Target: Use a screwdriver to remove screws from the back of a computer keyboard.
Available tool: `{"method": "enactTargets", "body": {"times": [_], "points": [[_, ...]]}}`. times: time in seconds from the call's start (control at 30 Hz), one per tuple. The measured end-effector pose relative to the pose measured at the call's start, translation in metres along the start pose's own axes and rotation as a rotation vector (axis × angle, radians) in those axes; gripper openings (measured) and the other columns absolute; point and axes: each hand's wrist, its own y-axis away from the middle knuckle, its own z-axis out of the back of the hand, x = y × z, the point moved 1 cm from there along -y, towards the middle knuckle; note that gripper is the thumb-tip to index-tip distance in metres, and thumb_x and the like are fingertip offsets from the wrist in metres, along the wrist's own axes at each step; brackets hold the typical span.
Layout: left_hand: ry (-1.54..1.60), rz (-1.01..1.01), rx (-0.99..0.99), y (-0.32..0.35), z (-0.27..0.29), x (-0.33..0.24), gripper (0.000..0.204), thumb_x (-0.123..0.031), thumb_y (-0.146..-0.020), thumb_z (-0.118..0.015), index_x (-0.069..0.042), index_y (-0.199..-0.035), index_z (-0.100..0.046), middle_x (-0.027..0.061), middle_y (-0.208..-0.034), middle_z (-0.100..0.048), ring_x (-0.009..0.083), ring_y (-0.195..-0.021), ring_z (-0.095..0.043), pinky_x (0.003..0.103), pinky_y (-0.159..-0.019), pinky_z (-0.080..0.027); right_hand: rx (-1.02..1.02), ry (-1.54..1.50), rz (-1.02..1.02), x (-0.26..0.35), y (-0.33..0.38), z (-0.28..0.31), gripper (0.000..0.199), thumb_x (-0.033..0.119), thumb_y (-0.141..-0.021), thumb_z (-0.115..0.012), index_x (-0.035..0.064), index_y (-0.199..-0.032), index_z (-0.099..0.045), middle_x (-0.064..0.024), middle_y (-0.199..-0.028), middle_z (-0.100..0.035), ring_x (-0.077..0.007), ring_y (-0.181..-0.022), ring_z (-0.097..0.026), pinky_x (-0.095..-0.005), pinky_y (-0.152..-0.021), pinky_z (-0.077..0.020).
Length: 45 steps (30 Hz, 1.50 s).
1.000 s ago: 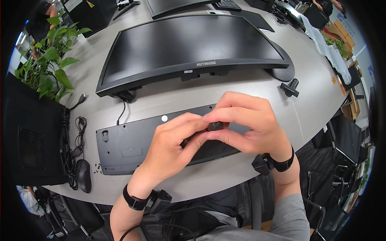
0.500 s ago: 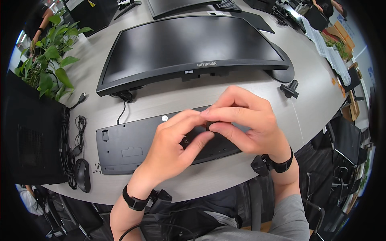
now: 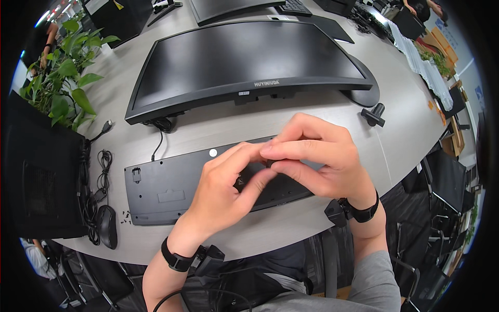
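A black keyboard (image 3: pixel 156 187) lies upside down on the desk, its underside showing screw holes, a flip-out foot and a round white sticker. Above its middle, my left hand (image 3: pixel 221 192) and my right hand (image 3: pixel 325 158) meet at the fingertips, both pinched closed. Between them a small black piece (image 3: pixel 270 163) shows only as a dark sliver; its kind cannot be made out. My fingers and palms cover part of the keyboard. Several tiny dark bits, like screws, (image 3: pixel 126 217) lie off the keyboard's left end.
A black monitor (image 3: pixel 249 57) stands tilted back behind the keyboard. To the left are a mouse (image 3: pixel 107 228), coiled cables (image 3: pixel 104 166), a black computer case (image 3: pixel 41 177) and a leafy plant (image 3: pixel 67 67). A small black clip-like part (image 3: pixel 373 115) lies at the right.
My hands stay in nearly the same place. The right fingers have shifted slightly, the index fingertip blurs, and less of the black piece shows between the fingertips.
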Motion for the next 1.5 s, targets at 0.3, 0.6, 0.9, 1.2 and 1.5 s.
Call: {"method": "enactTargets", "body": {"times": [0.3, 0.6, 0.9, 1.2, 1.5], "points": [[-0.095, 0.042, 0.112, 0.001, 0.008, 0.002, 0.025, -0.001, -0.095, -0.079, -0.002, -0.12, -0.073, 0.0107, -0.106, -0.078, 0.03, -0.089, -0.075, 0.038, -0.077, -0.059, -0.003, -0.089, -0.14, 0.007, 0.002, 0.001, 0.035, 0.001, -0.085, -0.089, 0.002, -0.119, -0.078, -0.0107, -0.1, -0.07, -0.0151, -0.074, -0.065, -0.0251, -0.062, -0.0519], [-0.027, 0.01, 0.013, -0.002, 0.005, 0.003, 0.026, -0.009, -0.09, -0.086, -0.003, -0.113, -0.076, 0.0096, -0.101, -0.079, 0.0272, -0.083, -0.074, 0.035, -0.076, -0.057, 0.015, -0.083, -0.066, 0.001, 0.002, -0.001, 0.037, 0.0, -0.085, -0.087, 0.0041, -0.121, -0.081, -0.0083, -0.1, -0.069, -0.014, -0.077, -0.065, -0.0251, -0.063, -0.0521], [-0.097, 0.005, 0.035, -0.002, 0.012, 0.008, 0.022, -0.009, -0.09, -0.086, -0.004, -0.11, -0.078, 0.0091, -0.089, -0.077, 0.0269, -0.083, -0.072, 0.036, -0.076, -0.056, 0.001, -0.126, -0.061, 0.0, 0.0, -0.004, 0.031, 0.001, -0.09, -0.083, 0.0053, -0.12, -0.079, -0.0084, -0.112, -0.067, -0.0141, -0.081, -0.063, -0.025, -0.063, -0.0515], [0.067, 0.033, -0.028, -0.001, -0.001, 0.006, 0.029, -0.009, -0.087, -0.089, -0.003, -0.112, -0.076, 0.0085, -0.1, -0.076, 0.0227, -0.085, -0.073, 0.035, -0.076, -0.057, 0.08, -0.067, -0.14, 0.001, 0.001, 0.002, 0.032, 0.005, -0.089, -0.086, 0.0054, -0.12, -0.077, -0.0096, -0.11, -0.067, -0.0208, -0.088, -0.065, -0.0323, -0.069, -0.0533], [-0.03, 0.017, 0.017, -0.001, 0.01, 0.004, 0.027, -0.008, -0.084, -0.092, 0.0, -0.104, -0.076, 0.0071, -0.096, -0.077, 0.0173, -0.091, -0.072, 0.03, -0.082, -0.055, 0.014, -0.042, -0.005, -0.001, 0.0, -0.003, 0.032, 0.009, -0.083, -0.093, 0.0041, -0.11, -0.077, -0.0089, -0.094, -0.067, -0.0203, -0.077, -0.064, -0.0314, -0.063, -0.0505]]}}
